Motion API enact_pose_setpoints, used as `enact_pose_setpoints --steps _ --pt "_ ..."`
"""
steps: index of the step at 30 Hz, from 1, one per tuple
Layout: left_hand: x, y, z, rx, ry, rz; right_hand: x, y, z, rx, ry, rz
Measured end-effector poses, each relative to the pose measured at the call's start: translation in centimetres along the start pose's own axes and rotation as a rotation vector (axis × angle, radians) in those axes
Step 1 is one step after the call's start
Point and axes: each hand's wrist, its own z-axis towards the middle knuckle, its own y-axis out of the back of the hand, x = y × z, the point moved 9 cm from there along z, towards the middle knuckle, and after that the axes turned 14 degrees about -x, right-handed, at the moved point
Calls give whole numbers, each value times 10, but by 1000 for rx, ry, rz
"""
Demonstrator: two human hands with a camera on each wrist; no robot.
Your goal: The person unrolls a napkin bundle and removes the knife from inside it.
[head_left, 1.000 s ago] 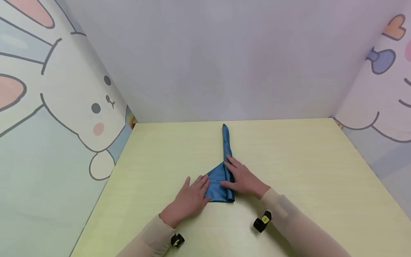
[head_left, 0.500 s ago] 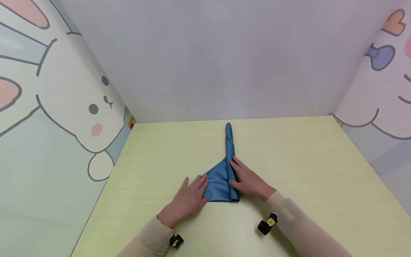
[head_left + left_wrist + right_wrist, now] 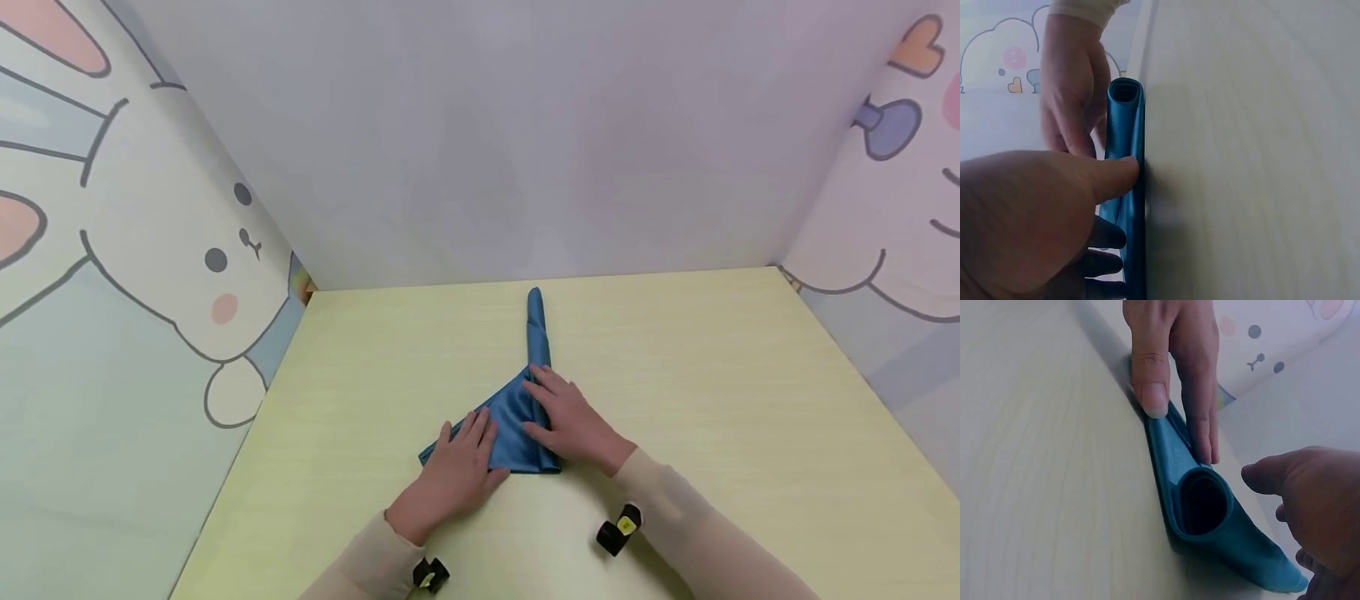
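Observation:
A blue satiny cloth (image 3: 512, 421) lies on the table, its right side wound into a narrow roll (image 3: 537, 337) that extends toward the far edge. The rest of it spreads flat to the left, ending in a pointed corner. My left hand (image 3: 456, 477) rests on this flat part with straight fingers, thumb by the near edge. Over the roll's near half lies my right hand (image 3: 576, 422), fingers spread and reaching across it. In the right wrist view the hollow end of the roll (image 3: 1232, 547) shows, with the right thumb apart from it.
The pale wooden table (image 3: 690, 358) extends to both sides of the cloth. A plain light wall (image 3: 480, 150) rises behind its far edge. Side panels with cartoon drawings (image 3: 225, 275) flank it. A small black camera (image 3: 618, 529) sits on each wrist.
My left hand has slid right onto the cloth, uncovering its left corner. The right hand first moved right with the roll, then shifted slightly left over it.

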Motion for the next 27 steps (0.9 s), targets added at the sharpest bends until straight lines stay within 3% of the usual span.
enact_pose_setpoints --steps 7,15,27 --pt "-4 -2 4 4 11 33 -3 -15 3 66 -7 -170" --pt "-1 -2 4 -15 50 60 -11 -16 1 51 -28 -149" --pt "2 -2 4 -4 48 67 -16 -14 4 41 -30 -143"
